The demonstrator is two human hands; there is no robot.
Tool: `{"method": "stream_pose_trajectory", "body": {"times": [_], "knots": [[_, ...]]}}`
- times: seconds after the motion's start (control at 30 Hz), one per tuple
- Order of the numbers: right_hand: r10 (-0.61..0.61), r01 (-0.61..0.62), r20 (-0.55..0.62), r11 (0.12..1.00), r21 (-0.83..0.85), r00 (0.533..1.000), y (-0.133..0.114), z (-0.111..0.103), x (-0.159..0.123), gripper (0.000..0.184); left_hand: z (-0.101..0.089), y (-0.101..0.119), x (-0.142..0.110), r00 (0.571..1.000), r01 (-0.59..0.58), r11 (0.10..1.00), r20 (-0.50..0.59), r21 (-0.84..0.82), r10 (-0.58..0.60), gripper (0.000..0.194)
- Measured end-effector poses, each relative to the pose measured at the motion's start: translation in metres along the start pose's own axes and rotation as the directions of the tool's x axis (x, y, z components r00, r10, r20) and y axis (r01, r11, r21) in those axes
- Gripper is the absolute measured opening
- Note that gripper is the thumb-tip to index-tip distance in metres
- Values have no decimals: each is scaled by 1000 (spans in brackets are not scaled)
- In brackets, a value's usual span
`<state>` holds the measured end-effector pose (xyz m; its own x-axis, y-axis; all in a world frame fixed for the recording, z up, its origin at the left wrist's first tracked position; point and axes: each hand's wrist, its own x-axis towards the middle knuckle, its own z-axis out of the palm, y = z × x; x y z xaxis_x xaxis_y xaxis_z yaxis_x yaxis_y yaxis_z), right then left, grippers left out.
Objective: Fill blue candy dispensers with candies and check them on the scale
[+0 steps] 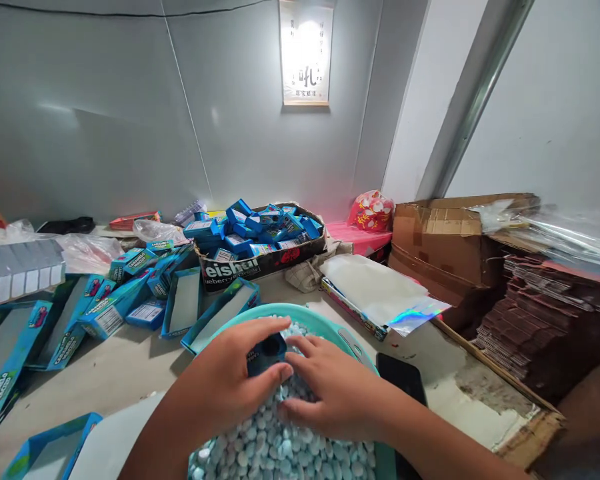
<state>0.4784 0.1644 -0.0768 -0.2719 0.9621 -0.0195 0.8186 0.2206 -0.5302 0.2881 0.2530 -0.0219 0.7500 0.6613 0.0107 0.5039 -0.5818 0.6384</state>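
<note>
A teal plastic basin (325, 325) sits in front of me, full of small pale blue-white tablets (280, 447). My left hand (227, 383) is curled around a small dark blue container (265, 351) with a round opening, held low over the tablets. My right hand (330, 390) lies on the tablets beside it, fingers bent and pressed against the container's side.
A cardboard tray (260, 267) heaped with small blue boxes stands behind the basin. Open blue cartons (185, 303) lie scattered to the left. A black phone (403, 377) rests right of the basin. Holographic bags (380, 293) and stacked brown cardboard (445, 240) fill the right.
</note>
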Motion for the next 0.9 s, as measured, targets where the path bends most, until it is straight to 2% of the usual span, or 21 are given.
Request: {"method": "stream_pose_trajectory", "body": {"times": [0.1,0.23,0.37,0.47,0.53,0.67,0.73,0.77,0.83,0.9], "knots": [[-46,47,-14,997,66,999,3,4,2,53,2,8,1,999,38,999,-28,16,-37,38],[-50,57,-65,992,115,997,3,10,13,29,1,6,2,991,72,995,-114,65,-64,35],[-60,83,-156,986,145,986,3,18,19,8,-2,-2,2,995,24,999,-99,25,-21,35],[-26,78,-235,973,216,972,3,20,19,7,-5,-6,1,997,25,997,-70,-73,-30,40],[16,69,-322,965,254,947,3,17,18,9,-6,-7,0,999,35,991,-36,-129,-40,43],[104,117,-496,911,395,862,-5,1,18,15,-7,-8,0,999,53,979,-1,-195,-54,44],[196,185,-537,798,574,820,-16,-9,26,21,-7,-8,1,998,55,977,13,-205,-53,45],[250,239,-544,700,673,801,-23,-14,32,22,-8,-8,1,998,59,977,13,-206,-58,45],[344,362,-530,446,819,775,-39,-21,48,19,-9,-7,1,998,60,978,24,-198,-56,43],[399,452,-497,208,867,771,-53,-23,65,16,-10,-6,0,998,35,981,58,-192,-24,33]]}}
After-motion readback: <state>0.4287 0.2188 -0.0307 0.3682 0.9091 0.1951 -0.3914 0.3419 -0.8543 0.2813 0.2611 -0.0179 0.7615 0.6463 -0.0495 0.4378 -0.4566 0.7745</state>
